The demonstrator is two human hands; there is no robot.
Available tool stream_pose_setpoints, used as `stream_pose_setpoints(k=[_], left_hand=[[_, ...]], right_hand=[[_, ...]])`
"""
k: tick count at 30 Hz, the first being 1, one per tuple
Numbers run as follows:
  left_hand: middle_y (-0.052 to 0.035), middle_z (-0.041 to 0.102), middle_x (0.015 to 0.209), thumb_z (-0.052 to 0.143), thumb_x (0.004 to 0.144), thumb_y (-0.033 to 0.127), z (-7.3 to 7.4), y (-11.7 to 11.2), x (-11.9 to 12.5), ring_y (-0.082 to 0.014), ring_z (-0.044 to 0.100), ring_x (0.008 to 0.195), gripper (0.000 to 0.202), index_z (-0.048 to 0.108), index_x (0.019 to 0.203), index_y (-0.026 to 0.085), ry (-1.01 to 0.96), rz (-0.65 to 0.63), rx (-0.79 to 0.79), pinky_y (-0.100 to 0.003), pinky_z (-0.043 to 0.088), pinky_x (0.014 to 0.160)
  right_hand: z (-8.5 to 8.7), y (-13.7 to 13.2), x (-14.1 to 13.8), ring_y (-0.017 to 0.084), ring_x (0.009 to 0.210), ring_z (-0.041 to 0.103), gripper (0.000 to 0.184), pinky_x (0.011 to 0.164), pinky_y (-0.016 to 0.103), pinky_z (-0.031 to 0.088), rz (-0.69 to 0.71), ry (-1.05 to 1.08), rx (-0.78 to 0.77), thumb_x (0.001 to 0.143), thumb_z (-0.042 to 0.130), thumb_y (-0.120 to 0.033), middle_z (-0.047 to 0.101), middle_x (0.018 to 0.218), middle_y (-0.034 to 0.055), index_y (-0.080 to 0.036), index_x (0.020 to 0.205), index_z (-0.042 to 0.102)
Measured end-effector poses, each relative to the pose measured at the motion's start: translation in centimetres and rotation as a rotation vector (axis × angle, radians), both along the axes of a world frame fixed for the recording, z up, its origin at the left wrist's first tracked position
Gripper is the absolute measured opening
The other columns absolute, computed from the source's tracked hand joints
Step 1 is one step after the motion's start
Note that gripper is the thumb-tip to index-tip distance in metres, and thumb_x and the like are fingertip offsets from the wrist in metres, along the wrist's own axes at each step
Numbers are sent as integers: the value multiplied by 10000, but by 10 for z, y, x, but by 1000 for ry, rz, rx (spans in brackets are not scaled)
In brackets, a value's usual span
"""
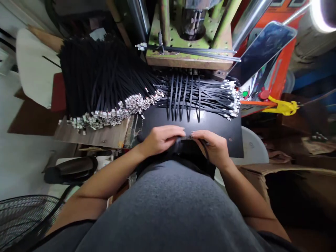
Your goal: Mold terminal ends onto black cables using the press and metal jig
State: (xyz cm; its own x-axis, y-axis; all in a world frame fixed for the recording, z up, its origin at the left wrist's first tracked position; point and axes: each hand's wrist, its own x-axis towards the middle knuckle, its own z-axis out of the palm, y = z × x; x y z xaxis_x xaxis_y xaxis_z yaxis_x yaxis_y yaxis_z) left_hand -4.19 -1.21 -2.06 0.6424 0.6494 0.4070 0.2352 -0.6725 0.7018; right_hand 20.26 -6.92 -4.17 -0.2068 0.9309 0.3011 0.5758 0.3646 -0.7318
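My left hand (164,140) and right hand (214,145) meet just in front of my grey shirt (181,203), thumb and fingers of each pinched closed at opposite ends of a small, silvery, metallic-looking piece (188,137). A flat black strap (205,148) trails down against my right palm; a blurred dark length hangs under my left fingers, and I cannot tell whether it is the same strap. I judge the step in hand to be close fingertip work on the piece, fitting or straightening it. What the next move calls for, I think, is level, even pinches and no twist in the strap.

Below my hands lies a smooth black work surface (225,134). Just beyond, several narrow black straps (180,99) lie crosswise over a bundle of black straps with white ends (217,96). To my left, a big heap of black straps with whitish tips (94,77) spills over a grey wooden board (61,137). Farther out stands a green metal press base (154,45), thin strips resting across it.
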Motion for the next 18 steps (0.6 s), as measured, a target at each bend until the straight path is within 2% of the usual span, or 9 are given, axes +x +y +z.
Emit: stream_pose_setpoints(k=[1, 3, 6, 10, 13, 16, 18], left_hand=[[-62, 733, 1103, 521, 924, 87, -9, -5, 10, -141, 677, 1094, 243, 676, 1087, 179, -13, -37, -22, -324, 569, 989], [-58, 744, 1070, 544, 900, 81, -22, -12, 21, -146, 690, 1075, 234, 680, 1068, 173, -23, -1, -43, -322, 578, 978], [-58, 751, 1038, 561, 892, 90, -31, -13, 20, -151, 698, 1057, 214, 683, 1050, 167, -27, 47, -26, -318, 586, 960], [-72, 742, 1066, 543, 916, 120, -25, -13, 13, -159, 688, 1081, 190, 672, 1052, 157, 60, 8, 85, -318, 580, 971], [-77, 741, 1055, 511, 940, 148, -14, -14, 14, -169, 700, 1046, 188, 671, 1038, 146, 174, -7, 197, -314, 593, 933], [-73, 743, 1006, 479, 963, 156, -6, -16, 20, -179, 717, 970, 206, 681, 995, 133, 273, -6, 296, -301, 612, 853], [-75, 740, 993, 474, 971, 161, -5, -17, 24, -185, 723, 912, 218, 689, 982, 129, 316, 0, 326, -301, 621, 796]], right_hand=[[-4, 1, -1, 165, 891, 710, 136, 836, 344, 601, 6, 34, 12, 957, 549, -224, 741, 953, 24, -226, 936, 683], [-7, 2, -2, 165, 879, 710, 133, 817, 352, 608, 23, 63, 32, 951, 548, -209, 739, 951, 31, -221, 951, 681], [-4, 2, -4, 181, 925, 700, 201, 841, 379, 601, 103, -29, 89, 965, 496, -176, 738, 968, 60, -202, 964, 696], [3, 1, -7, 222, 993, 678, 270, 900, 427, 571, 236, -249, 148, 984, 449, -168, 740, 1012, 92, -181, 972, 718], [12, 10, 2, 209, 985, 679, 294, 892, 389, 565, 312, -279, 55, 973, 431, -140, 741, 1007, 83, -185, 991, 722], [30, 37, 11, 174, 876, 694, 279, 800, 312, 558, 406, -275, -105, 932, 466, -109, 745, 975, 58, -188, 1028, 717], [43, 64, 2, 168, 837, 685, 239, 773, 290, 531, 383, -279, -131, 917, 501, -117, 740, 953, 51, -179, 1016, 710]])
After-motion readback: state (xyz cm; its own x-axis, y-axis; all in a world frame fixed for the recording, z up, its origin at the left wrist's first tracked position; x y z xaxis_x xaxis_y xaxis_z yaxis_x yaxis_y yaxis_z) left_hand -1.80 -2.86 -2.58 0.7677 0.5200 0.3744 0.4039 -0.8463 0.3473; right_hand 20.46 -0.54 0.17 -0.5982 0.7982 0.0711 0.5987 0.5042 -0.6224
